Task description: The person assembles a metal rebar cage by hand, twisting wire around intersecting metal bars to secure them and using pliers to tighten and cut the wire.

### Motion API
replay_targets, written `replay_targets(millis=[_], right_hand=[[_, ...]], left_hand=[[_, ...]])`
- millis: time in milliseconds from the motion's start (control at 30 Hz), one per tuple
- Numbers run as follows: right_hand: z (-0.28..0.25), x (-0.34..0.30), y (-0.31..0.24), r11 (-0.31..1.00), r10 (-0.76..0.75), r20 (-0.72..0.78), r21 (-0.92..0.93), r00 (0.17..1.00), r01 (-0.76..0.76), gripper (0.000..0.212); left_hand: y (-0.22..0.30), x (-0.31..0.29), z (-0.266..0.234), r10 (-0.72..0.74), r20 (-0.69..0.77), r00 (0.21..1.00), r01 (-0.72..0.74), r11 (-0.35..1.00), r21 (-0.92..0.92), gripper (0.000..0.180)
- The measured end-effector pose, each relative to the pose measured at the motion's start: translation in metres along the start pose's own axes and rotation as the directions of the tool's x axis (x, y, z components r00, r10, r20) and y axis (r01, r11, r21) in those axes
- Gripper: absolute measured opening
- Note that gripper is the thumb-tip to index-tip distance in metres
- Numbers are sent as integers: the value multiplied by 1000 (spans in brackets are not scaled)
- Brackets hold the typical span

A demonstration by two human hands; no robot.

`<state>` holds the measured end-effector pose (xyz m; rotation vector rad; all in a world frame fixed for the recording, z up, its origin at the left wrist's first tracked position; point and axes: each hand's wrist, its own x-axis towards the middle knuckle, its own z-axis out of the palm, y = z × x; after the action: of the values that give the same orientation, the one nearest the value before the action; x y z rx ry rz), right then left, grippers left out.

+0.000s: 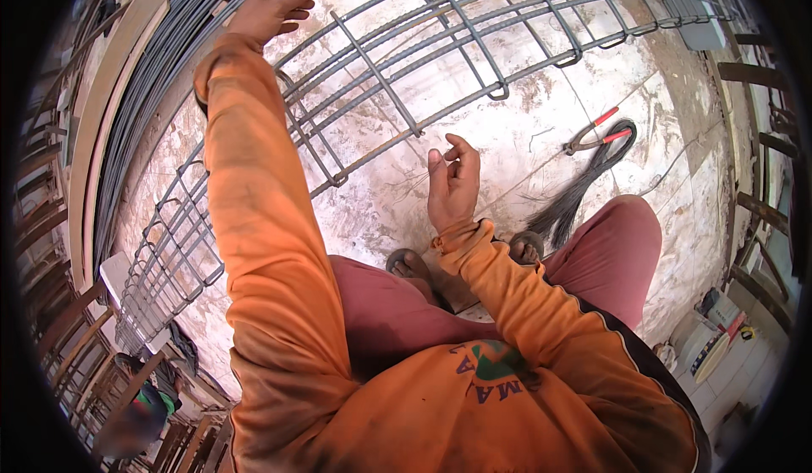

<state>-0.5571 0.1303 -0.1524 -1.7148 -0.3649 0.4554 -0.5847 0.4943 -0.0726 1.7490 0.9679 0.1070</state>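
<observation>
A long cage of steel reinforcing bars (pixel 375 74) with square stirrups crosses in front of me, from the lower left to the upper right. My left hand (pixel 269 12) reaches out past a gap in the cage, its fingers stretched and apart, with nothing visible in them. Close to the near lower bar is my right hand (pixel 454 184), palm turned up. Its thumb stands apart from loosely bent fingers, and I see nothing held. On the floor to the right lie pincers with red handles (pixel 606 117), beside a looped bundle of thin dark tie wire (pixel 585 177).
Long loose steel bars (pixel 139 118) lie stacked along the left beside a wooden board (pixel 89 160). A white bucket (pixel 700 350) stands at the lower right. Wooden pieces (pixel 761 211) line the right edge. Another person (pixel 139 414) is at the lower left.
</observation>
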Motion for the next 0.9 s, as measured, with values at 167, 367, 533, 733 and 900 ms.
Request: replay_targets(millis=[167, 367, 533, 733, 900], right_hand=[[-19, 26, -109, 953, -158, 363, -186, 918, 237, 22], [-39, 56, -176, 891, -184, 620, -223, 763, 396, 27], [-50, 62, -173, 854, -233, 863, -39, 448, 519, 32], [-65, 87, -164, 919, -191, 954, 257, -232, 300, 26], [-68, 98, -153, 992, -128, 854, 120, -504, -50, 30]], left_hand=[[112, -118, 30, -134, 261, 956, 76, 973, 219, 48], [127, -235, 99, -105, 309, 945, 117, 993, -20, 30], [114, -280, 108, -163, 202, 966, 257, 723, -642, 21], [124, -316, 91, -123, 354, 927, 75, 986, 147, 19], [155, -327, 100, -147, 384, 912, 3, 937, 350, 16]])
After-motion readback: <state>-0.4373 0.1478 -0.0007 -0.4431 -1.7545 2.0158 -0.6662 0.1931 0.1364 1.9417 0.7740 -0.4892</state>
